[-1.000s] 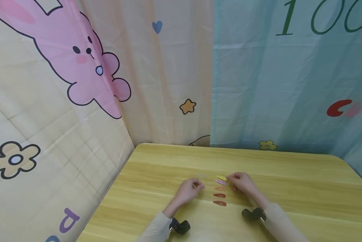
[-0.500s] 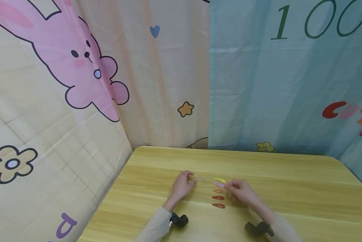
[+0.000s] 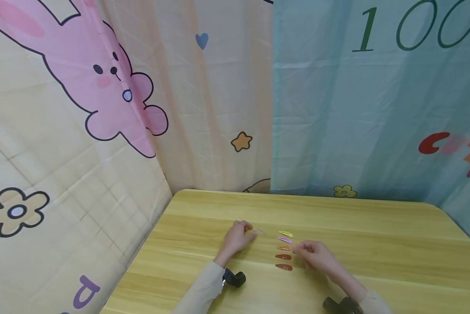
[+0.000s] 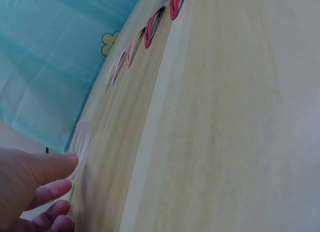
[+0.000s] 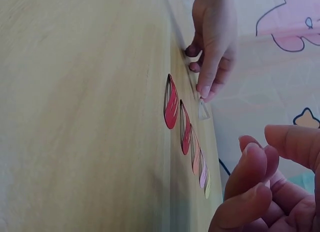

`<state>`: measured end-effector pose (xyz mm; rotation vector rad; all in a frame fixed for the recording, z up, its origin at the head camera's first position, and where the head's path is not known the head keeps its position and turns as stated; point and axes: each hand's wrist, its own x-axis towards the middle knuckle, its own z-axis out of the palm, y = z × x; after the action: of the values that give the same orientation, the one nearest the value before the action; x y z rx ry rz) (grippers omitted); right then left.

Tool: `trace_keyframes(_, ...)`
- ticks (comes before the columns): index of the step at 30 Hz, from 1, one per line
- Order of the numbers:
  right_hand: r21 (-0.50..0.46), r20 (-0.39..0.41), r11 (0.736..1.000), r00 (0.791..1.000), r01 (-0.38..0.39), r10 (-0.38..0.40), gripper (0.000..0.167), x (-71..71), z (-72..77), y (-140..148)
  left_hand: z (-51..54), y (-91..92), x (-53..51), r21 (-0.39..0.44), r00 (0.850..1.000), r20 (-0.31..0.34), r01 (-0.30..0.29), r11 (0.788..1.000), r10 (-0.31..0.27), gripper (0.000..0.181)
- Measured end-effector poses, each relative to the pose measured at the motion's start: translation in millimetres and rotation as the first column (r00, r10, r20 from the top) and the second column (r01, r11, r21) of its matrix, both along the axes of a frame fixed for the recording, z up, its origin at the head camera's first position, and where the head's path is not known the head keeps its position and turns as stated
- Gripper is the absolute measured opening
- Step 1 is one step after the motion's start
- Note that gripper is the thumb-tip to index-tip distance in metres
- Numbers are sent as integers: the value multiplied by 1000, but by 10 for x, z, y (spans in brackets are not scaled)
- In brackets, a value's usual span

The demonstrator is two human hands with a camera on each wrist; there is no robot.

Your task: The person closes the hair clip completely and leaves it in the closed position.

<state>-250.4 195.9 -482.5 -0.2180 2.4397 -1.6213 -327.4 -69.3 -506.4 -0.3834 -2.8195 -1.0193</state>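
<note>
A pale, see-through hair clip (image 4: 81,139) lies at the left of the table; my left hand (image 3: 235,240) pinches its near end between thumb and finger. To its right, several hair clips form a column: a yellow clip (image 3: 285,233), a purple clip (image 3: 285,240), an orange clip (image 3: 284,248) and two red clips, the upper red clip (image 3: 283,257) and the lower red clip (image 3: 283,267). Beside the orange clip's right end is my right hand (image 3: 317,256). In the right wrist view its fingers (image 5: 247,167) are loosely bent, with nothing between them.
The wooden table (image 3: 376,244) carries the clips. Behind it hangs a blue curtain (image 3: 337,109), and a cream printed cloth (image 3: 113,183) runs along the left side. Dark wrist cameras sit on both forearms, including the left camera (image 3: 235,278).
My left hand has moved away from the column to the pale clip and taken its end. My right hand has come down the column from the yellow clip to the orange one.
</note>
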Motion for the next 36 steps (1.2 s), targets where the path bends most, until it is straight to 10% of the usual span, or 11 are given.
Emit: trace_keyframes(36,-27,20,999,999,-26,27,35,49,-64,-34,9,37,30,-58,998,-53,-41,997,38,13)
